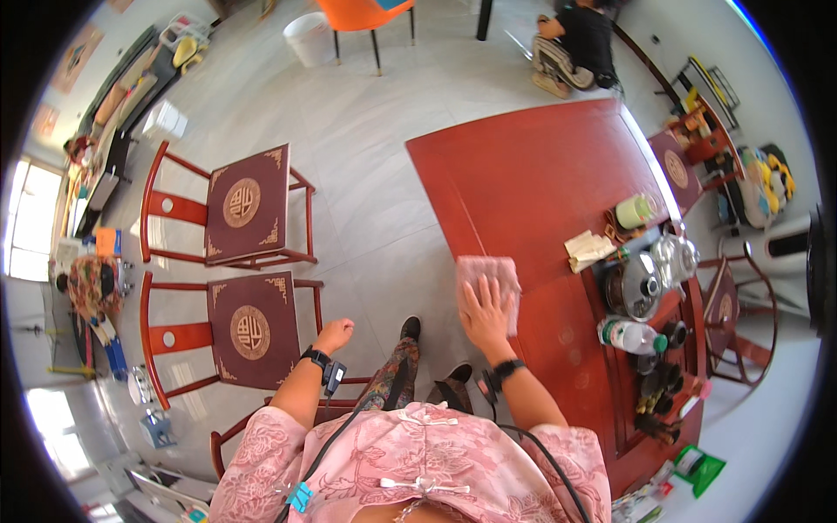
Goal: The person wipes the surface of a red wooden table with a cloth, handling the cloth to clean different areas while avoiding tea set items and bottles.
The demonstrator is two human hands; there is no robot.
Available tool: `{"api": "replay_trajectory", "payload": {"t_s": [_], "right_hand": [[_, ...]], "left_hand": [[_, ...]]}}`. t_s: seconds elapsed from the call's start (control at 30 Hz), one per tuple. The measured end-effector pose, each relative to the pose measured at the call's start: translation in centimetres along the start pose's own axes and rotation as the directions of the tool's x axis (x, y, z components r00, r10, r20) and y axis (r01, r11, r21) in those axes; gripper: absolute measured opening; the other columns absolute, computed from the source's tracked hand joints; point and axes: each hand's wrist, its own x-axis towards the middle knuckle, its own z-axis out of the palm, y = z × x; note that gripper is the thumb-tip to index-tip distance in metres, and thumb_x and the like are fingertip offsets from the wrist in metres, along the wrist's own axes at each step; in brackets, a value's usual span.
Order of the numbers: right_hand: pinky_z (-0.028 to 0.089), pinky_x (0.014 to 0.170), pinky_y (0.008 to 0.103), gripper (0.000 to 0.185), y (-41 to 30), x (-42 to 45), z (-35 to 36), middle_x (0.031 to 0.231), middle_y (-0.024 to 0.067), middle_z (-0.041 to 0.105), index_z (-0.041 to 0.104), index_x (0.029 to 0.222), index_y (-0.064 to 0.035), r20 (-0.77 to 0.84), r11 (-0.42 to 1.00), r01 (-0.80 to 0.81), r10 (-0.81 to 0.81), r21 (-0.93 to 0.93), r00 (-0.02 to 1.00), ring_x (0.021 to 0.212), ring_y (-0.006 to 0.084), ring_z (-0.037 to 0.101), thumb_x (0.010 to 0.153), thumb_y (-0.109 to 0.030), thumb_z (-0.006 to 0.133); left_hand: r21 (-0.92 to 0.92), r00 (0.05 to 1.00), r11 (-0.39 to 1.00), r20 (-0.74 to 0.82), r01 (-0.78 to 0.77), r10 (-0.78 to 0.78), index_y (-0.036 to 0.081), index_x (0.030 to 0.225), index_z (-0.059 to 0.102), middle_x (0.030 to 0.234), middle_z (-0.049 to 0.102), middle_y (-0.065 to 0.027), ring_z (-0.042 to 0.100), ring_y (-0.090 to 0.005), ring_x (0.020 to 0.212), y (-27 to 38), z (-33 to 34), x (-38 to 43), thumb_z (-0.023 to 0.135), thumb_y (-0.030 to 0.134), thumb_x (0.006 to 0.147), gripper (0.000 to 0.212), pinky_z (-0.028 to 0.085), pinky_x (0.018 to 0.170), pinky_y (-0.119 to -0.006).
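My right hand (486,308) lies spread, palm down, on a folded pink cloth (489,267) at the near left edge of a red wooden table (516,176). Part of the cloth reaches over the table's edge. My left hand (334,336) hangs over the floor beside a wooden chair, fingers loosely curled, with nothing visible in it. Towards the table's right side are a crumpled piece of beige paper or cloth (587,250), a glass-lidded pot (637,286), a clear plastic bottle with a green cap (633,336) and a jar of pale green contents (634,211).
Two chairs with dark red patterned seats (247,204) stand at the left. Behind the table a person in black (585,46) crouches on the floor. An orange chair (358,14) and a white bin (308,39) are at the far side. Small dark cups (668,376) line the table's right side.
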Motion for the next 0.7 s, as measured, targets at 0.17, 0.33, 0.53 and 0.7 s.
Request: {"api": "replay_trajectory", "payload": {"t_s": [0.17, 0.33, 0.53, 0.7], "right_hand": [[0.01, 0.099, 0.0639, 0.057, -0.6, -0.2, -0.2, 0.144, 0.015, 0.023, 0.039, 0.134, -0.019, 0.074, 0.995, -0.069, 0.074, -0.078, 0.994, 0.133, 0.0378, 0.017, 0.08, -0.035, 0.051], [0.012, 0.098, 0.0658, 0.059, -2.1, 11.3, 0.6, 0.143, 0.0155, 0.025, 0.036, 0.134, -0.0186, 0.002, 0.99, -0.115, 0.116, -0.084, 0.993, 0.132, 0.0377, 0.018, 0.08, -0.037, 0.05], [0.011, 0.1, 0.0651, 0.058, -2.8, 20.9, 1.3, 0.143, 0.0144, 0.025, 0.036, 0.134, -0.0195, -0.066, 0.996, -0.07, 0.066, -0.062, 0.996, 0.132, 0.0357, 0.018, 0.08, -0.037, 0.049], [0.014, 0.101, 0.0614, 0.055, -2.3, 16.9, 2.1, 0.141, 0.0133, 0.03, 0.04, 0.132, -0.0205, -0.069, 0.994, -0.082, 0.077, -0.077, 0.995, 0.131, 0.0336, 0.024, 0.08, -0.035, 0.052]], "left_hand": [[-0.036, 0.999, 0.999, -0.043, -0.004, 0.003, 0.005, 0.098, 0.063, 0.09, 0.064, -0.0176, 0.06, -0.0333, 0.087, -1.1, -0.4, 2.3, 0.051, 0.02, 0.08, 0.027, 0.047, 0.078, -0.039], [-0.04, 1.0, 0.999, -0.001, 0.012, -0.012, 0.004, 0.097, 0.063, 0.09, 0.064, -0.0178, 0.06, -0.033, 0.087, -2.3, -0.4, 3.4, 0.052, 0.021, 0.08, 0.026, 0.047, 0.078, -0.038], [-0.049, 1.0, 0.999, 0.024, -0.008, 0.009, 0.004, 0.097, 0.062, 0.09, 0.064, -0.0184, 0.06, -0.0329, 0.087, -2.7, -1.5, 4.9, 0.052, 0.02, 0.079, 0.027, 0.047, 0.077, -0.038], [-0.007, 0.997, 0.998, 0.051, -0.062, 0.062, 0.004, 0.098, 0.062, 0.091, 0.064, -0.0189, 0.06, -0.0328, 0.088, -4.2, -2.9, 5.9, 0.052, 0.02, 0.079, 0.027, 0.047, 0.078, -0.038]]}}
